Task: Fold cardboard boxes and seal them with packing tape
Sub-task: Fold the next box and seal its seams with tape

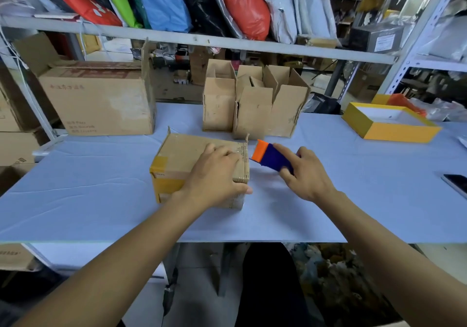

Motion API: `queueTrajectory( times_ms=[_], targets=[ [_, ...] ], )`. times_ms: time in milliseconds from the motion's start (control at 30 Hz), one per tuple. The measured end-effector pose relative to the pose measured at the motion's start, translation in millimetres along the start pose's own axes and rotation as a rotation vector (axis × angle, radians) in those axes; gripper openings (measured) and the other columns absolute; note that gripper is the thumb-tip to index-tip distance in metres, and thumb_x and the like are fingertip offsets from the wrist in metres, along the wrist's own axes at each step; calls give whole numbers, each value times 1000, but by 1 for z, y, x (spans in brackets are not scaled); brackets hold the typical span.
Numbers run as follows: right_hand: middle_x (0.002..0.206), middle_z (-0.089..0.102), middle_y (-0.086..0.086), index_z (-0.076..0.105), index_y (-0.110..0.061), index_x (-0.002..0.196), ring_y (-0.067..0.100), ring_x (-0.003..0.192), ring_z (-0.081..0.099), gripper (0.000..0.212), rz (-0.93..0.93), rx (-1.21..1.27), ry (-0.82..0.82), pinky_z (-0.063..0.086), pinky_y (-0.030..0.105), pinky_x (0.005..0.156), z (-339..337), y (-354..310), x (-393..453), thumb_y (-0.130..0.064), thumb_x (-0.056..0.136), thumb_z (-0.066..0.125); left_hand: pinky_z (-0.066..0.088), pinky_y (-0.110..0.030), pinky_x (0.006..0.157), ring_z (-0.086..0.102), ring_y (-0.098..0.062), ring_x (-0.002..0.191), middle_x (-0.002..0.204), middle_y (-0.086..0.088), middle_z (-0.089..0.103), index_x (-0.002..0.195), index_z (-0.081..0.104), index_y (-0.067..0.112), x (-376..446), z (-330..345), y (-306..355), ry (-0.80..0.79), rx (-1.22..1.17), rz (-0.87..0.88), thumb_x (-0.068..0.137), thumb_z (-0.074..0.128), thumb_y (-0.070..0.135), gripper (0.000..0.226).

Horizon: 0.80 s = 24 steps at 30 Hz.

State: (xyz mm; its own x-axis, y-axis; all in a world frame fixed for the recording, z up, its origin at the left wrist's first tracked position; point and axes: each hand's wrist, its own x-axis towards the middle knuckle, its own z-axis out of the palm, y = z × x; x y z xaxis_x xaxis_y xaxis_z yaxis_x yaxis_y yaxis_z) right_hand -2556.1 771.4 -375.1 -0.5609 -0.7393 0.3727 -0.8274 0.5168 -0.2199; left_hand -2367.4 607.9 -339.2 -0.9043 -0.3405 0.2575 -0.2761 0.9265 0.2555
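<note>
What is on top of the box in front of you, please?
The left hand rests flat on the box, thumb down its near side. Clear tape shows beside the fingers. The hand covers the rest of the seam.

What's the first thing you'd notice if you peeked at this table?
Right in the middle, the left hand presses on a small cardboard box patched with yellow tape, while the right hand grips a blue and orange tape dispenser just beside it. Behind them stands a cluster of open boxes, and a yellow tray sits at the far right of the table.
</note>
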Motion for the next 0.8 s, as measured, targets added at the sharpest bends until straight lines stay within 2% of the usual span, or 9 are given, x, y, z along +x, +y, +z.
queueTrajectory(
  times_ms=[100,167,233,333,400,467,633,700,800],
  targets=[
    [92,46,8,45,-33,145,24,83,49,67,77,78,59,38,30,72,-11,0,-2,-51,83,64,34,-29,96,38,-20,114,121,5,56,118,63,17,6,0,4,-23,10,-14,70,72,68,71],
    [93,51,4,49,-38,142,18,83,54,69,146,222,101,42,27,75,-16,-3,-6,-51,77,68,32,-29,83,40,-14,95,92,9,56,87,63,16,8,-5,6,9,-87,4,77,71,61,47],
    [95,57,-1,53,-39,137,8,86,57,67,145,403,135,43,20,79,-21,-7,-9,-49,72,67,29,-31,67,38,-12,70,65,7,44,66,48,10,10,-13,6,28,-295,-53,88,65,47,47],
    [104,62,-5,57,-35,135,6,95,59,63,44,554,133,45,18,84,-25,-15,-10,-41,75,72,35,-34,62,46,-21,65,65,2,51,79,60,4,16,-24,4,-13,-548,-235,98,50,35,38],
    [109,63,-4,58,-33,135,10,100,60,61,-9,637,125,48,23,86,-28,-21,-9,-36,76,74,48,-37,77,64,-26,82,78,6,68,90,70,8,19,-28,2,-29,-672,-293,103,45,32,37],
    [113,63,-4,56,-35,134,15,103,60,61,-53,691,118,52,30,87,-30,-27,-8,-36,77,76,49,-36,92,69,-18,95,89,4,75,96,73,9,21,-31,4,-37,-744,-319,106,41,28,39],
    [121,59,-2,50,-39,139,19,109,57,67,-109,664,40,54,42,88,-28,-29,-3,-54,77,72,43,-25,65,59,5,58,69,5,68,82,70,5,24,-28,0,1,-737,-308,103,45,19,36],
    [121,57,-2,46,-45,138,18,110,56,67,-116,622,19,54,44,88,-27,-27,-1,-58,77,69,41,-22,61,59,5,57,65,9,65,73,68,15,23,-28,0,17,-743,-315,102,49,17,35],
    [121,56,-3,38,-60,135,18,110,54,64,-136,583,12,54,44,88,-27,-24,0,-64,77,65,43,-18,60,62,0,63,72,8,69,82,70,19,24,-29,2,0,-713,-324,102,52,23,27]
  ],
)
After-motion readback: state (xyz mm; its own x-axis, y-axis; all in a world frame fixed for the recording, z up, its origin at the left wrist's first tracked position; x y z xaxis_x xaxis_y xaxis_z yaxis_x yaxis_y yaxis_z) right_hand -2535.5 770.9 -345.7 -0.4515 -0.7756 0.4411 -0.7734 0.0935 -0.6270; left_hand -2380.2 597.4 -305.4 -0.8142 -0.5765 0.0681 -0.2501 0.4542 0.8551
